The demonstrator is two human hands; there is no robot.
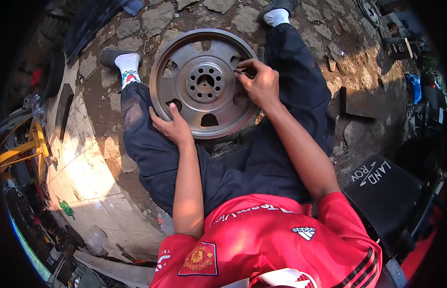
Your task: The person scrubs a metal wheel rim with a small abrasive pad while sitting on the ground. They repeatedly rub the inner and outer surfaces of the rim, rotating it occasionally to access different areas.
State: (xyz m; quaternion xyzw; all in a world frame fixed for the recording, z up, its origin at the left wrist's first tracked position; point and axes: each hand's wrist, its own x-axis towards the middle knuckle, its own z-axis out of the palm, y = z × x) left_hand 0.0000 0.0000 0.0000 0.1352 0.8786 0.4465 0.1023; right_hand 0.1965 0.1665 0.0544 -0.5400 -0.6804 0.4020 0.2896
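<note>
A round grey metal flywheel (185,91) stands or leans between my legs, its face toward me. It has a ring of bolt holes around a central hole, and several cut-outs further out. My left hand (173,126) holds its lower left rim, thumb over the face by a cut-out and fingers along the outer edge. At the right side of the face is my right hand (260,82), thumb and forefinger pinched together near a cut-out. Something small and dark seems to be between those fingertips, too small to name.
Rough stone paving (156,20) surrounds my feet. A yellow metal frame (37,144) stands at the left on paler slabs, with a dark flat bar (65,108) nearby. On the right are a dark block (360,102), a black panel (384,197) and a blue plastic piece (413,89).
</note>
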